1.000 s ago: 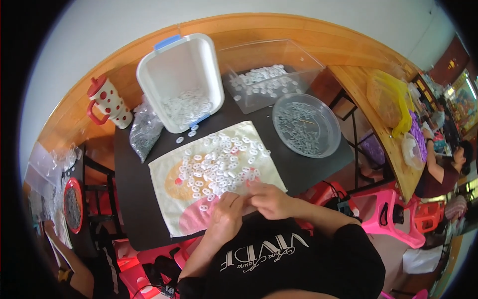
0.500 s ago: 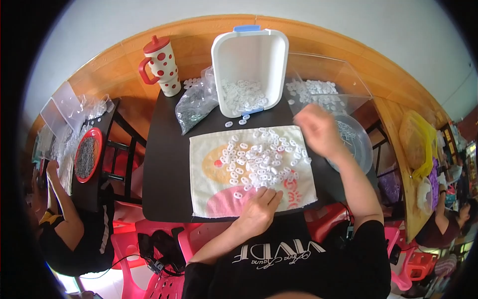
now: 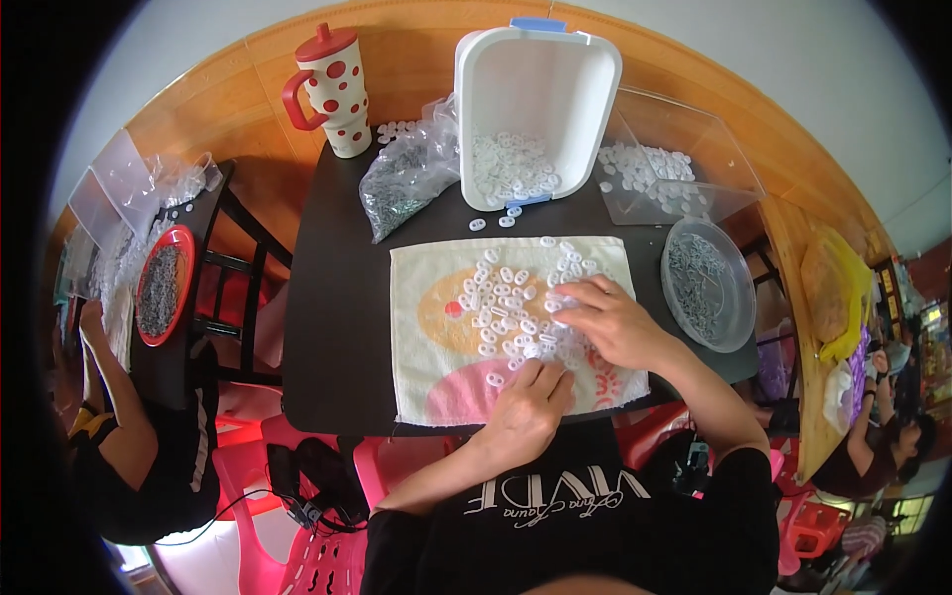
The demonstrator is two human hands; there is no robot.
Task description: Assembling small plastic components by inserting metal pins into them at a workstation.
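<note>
A heap of small white oval plastic pieces with two holes [image 3: 504, 290] lies spread on a cream towel [image 3: 415, 273] printed in orange and pink. My left hand [image 3: 528, 405] rests at the heap's near edge, fingers curled together. White pieces touch its fingertips, but what lies inside the grip is hidden. Over the right part of the heap, my right hand [image 3: 617, 322] reaches in with its fingers stretched and apart, touching pieces under them. Its palm faces down, covering some of the pieces.
Behind the towel a white bin [image 3: 540, 89] lies tipped, white pieces inside. Left of it are a bag of grey bits [image 3: 397, 188] and a spotted tumbler [image 3: 337, 99]. To the right stand a clear box [image 3: 635, 208] and a round clear tub [image 3: 739, 332]. A person [image 3: 129, 436] sits at left.
My right hand has come down from beside the towel's far right corner onto the heap. My left hand stays at the near edge. The whole view has shifted slightly.
</note>
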